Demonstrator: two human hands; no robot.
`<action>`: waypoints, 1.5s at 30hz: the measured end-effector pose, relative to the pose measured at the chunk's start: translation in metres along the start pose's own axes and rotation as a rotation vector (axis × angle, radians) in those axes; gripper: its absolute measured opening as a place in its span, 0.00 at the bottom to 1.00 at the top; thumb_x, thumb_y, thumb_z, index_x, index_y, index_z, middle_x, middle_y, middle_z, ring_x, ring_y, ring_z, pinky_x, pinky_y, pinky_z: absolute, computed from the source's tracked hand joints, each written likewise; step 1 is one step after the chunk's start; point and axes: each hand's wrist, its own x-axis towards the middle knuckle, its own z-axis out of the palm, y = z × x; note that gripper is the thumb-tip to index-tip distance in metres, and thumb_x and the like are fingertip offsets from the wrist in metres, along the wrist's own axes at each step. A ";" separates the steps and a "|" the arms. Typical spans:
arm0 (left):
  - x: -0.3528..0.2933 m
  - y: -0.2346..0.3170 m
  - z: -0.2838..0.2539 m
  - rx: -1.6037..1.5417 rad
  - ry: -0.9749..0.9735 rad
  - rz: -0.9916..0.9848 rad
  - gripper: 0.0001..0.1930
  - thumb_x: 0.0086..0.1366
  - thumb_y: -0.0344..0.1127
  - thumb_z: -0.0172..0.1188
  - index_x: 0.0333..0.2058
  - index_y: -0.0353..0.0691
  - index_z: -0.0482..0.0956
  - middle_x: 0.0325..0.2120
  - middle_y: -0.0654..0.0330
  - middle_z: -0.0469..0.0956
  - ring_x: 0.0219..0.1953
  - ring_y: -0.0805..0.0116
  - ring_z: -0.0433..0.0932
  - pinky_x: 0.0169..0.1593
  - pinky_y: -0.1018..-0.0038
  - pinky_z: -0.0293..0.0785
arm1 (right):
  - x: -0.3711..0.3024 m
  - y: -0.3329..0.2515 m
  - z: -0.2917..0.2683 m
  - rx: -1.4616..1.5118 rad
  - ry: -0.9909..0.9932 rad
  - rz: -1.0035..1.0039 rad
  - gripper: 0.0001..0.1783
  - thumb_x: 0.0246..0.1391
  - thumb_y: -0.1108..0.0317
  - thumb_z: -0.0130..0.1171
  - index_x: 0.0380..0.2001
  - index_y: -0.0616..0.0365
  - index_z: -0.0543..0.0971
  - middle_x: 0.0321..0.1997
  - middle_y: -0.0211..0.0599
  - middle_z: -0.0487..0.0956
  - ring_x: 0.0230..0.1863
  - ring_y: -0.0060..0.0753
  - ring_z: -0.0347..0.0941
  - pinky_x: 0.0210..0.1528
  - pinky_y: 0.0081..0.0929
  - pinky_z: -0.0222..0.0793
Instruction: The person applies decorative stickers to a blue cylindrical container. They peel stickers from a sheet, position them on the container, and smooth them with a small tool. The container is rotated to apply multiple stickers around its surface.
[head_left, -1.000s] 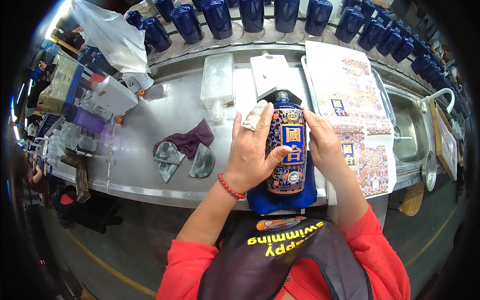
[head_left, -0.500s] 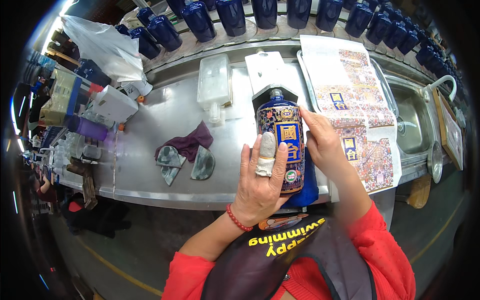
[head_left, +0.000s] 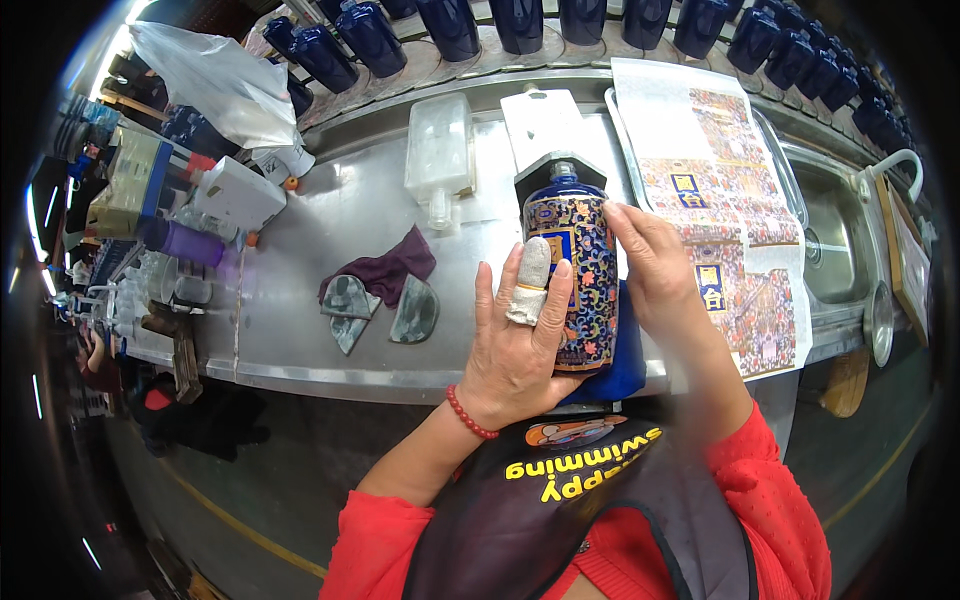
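A dark blue bottle [head_left: 594, 300] with a colourful floral wrap lies in front of me, its neck [head_left: 564, 171] pointing away into a grey angular holder [head_left: 522, 182]. My left hand [head_left: 512, 352] grips its left side, long fingers laid over the front and the thumb partly hidden beneath. A grey-white cover [head_left: 533, 265] sheathes one finger of that hand and rests by the blue label panel. At the bottle's upper right side, my right hand [head_left: 655, 262] touches it with bent fingers. Blue cloth [head_left: 622, 352] shows under the bottle.
Printed floral sheets [head_left: 745, 190] lie on a tray to the right, beside a sink [head_left: 840, 235]. Left on the metal table [head_left: 300, 330] are a purple cloth [head_left: 400, 267], several dark green scraper-like pieces [head_left: 413, 312] and a clear bottle [head_left: 438, 150]. Blue bottles [head_left: 450, 28] line a conveyor behind.
The bottle has turned about its length: its blue label panel has moved left under my left fingers, and more floral pattern faces up. Both hands stay on it. The view has shifted slightly.
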 end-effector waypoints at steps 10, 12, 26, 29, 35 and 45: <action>-0.003 -0.003 0.004 -0.031 -0.039 -0.003 0.58 0.48 0.54 0.77 0.74 0.42 0.57 0.67 0.41 0.63 0.71 0.33 0.56 0.72 0.35 0.40 | -0.030 -0.018 -0.014 -0.113 -0.039 -0.031 0.36 0.51 0.83 0.55 0.65 0.48 0.76 0.61 0.56 0.74 0.58 0.59 0.72 0.60 0.45 0.70; -0.003 -0.004 0.004 -0.021 -0.057 0.006 0.57 0.48 0.54 0.77 0.74 0.44 0.57 0.68 0.43 0.63 0.71 0.33 0.56 0.72 0.35 0.39 | -0.043 -0.024 -0.014 -0.115 -0.048 -0.051 0.34 0.53 0.80 0.57 0.64 0.46 0.77 0.64 0.55 0.73 0.59 0.57 0.72 0.59 0.45 0.70; -0.003 -0.003 0.007 -0.013 -0.006 0.026 0.62 0.43 0.53 0.80 0.74 0.42 0.55 0.67 0.43 0.65 0.71 0.32 0.57 0.73 0.36 0.36 | -0.101 -0.032 -0.011 -0.103 -0.094 -0.108 0.30 0.51 0.73 0.59 0.59 0.40 0.81 0.68 0.48 0.71 0.59 0.50 0.72 0.56 0.42 0.70; -0.003 -0.003 0.007 -0.006 -0.004 0.029 0.63 0.42 0.52 0.81 0.75 0.43 0.55 0.67 0.43 0.64 0.71 0.32 0.57 0.73 0.36 0.36 | -0.106 -0.028 -0.012 -0.125 -0.098 -0.113 0.31 0.50 0.74 0.59 0.59 0.40 0.81 0.68 0.47 0.72 0.60 0.50 0.72 0.56 0.42 0.70; -0.004 -0.004 0.007 0.008 -0.014 0.027 0.63 0.41 0.52 0.81 0.74 0.43 0.55 0.67 0.42 0.64 0.71 0.34 0.57 0.73 0.37 0.36 | -0.108 -0.029 -0.013 -0.098 -0.096 -0.105 0.31 0.49 0.75 0.60 0.58 0.42 0.81 0.68 0.46 0.72 0.60 0.50 0.71 0.56 0.42 0.70; -0.010 -0.008 0.017 0.029 0.084 0.114 0.45 0.53 0.55 0.74 0.69 0.56 0.69 0.69 0.56 0.67 0.73 0.47 0.59 0.76 0.44 0.34 | -0.097 -0.033 -0.014 -0.080 -0.103 -0.116 0.30 0.51 0.74 0.60 0.58 0.39 0.82 0.69 0.46 0.71 0.59 0.48 0.72 0.55 0.42 0.69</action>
